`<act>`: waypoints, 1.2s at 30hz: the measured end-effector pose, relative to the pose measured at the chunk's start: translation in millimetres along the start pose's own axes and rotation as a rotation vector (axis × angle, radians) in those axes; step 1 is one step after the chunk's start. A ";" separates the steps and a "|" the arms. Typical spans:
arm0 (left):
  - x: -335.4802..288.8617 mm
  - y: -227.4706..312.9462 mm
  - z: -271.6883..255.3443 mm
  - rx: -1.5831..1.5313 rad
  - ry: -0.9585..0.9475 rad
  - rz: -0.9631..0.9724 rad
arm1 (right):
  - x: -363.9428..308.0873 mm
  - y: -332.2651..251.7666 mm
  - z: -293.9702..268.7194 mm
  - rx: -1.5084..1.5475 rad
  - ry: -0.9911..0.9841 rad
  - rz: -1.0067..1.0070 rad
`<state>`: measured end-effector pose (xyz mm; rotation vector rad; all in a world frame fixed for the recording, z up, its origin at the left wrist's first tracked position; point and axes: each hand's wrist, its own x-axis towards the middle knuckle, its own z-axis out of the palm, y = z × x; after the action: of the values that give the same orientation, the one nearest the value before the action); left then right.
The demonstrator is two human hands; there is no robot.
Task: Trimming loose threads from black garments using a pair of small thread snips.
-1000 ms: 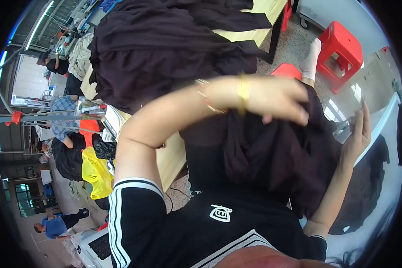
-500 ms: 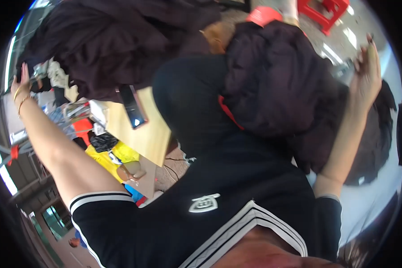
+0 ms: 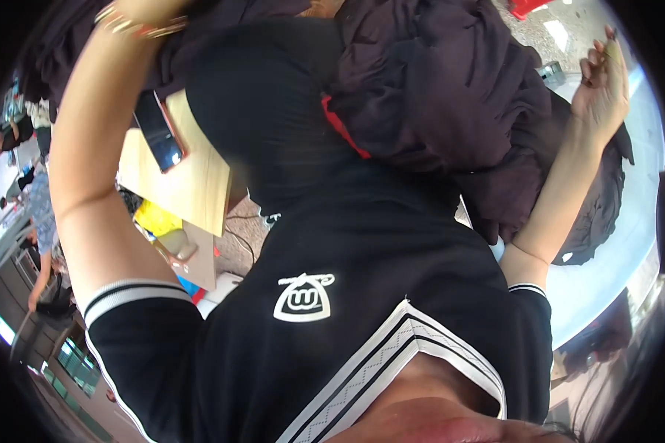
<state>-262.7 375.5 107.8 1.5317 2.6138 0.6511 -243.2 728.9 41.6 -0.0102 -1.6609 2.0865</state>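
My left hand is raised at the top edge, over dark cloth. Its fingers are cut off by the frame, and gold bracelets circle the wrist. At the far right, my right hand is lifted with some fingers stretched and others loosely bent; nothing shows in it. Beside that forearm, a large bundle of dark purple-brown fabric lies across my lap, with a strip of red along its lower edge. More dark fabric spreads beneath the right forearm over a pale surface.
A phone lies on a light wooden tabletop to my left. Below it are a yellow bag and cables. Another person is at the far left. A red plastic stool shows at the top right.
My left arm has swung from the far left inward to the top edge, its hand mostly leaving view. My right hand stays raised, its fingers somewhat more bent. The view has shifted.
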 end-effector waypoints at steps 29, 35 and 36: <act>-17.7 84.4 -26.0 -0.975 0.224 -0.219 | -30.5 -42.8 24.6 -0.252 -1.484 0.195; -22.3 109.6 -34.0 -0.895 0.292 -0.434 | -35.6 -88.7 11.6 0.232 -1.059 0.141; -26.9 100.4 -20.6 -0.958 0.285 -0.320 | -97.8 -110.7 45.1 0.318 -1.065 0.131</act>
<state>-171.2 388.5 159.6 0.7435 2.0325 1.8024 -130.2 669.3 128.5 1.3230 -1.8037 2.6253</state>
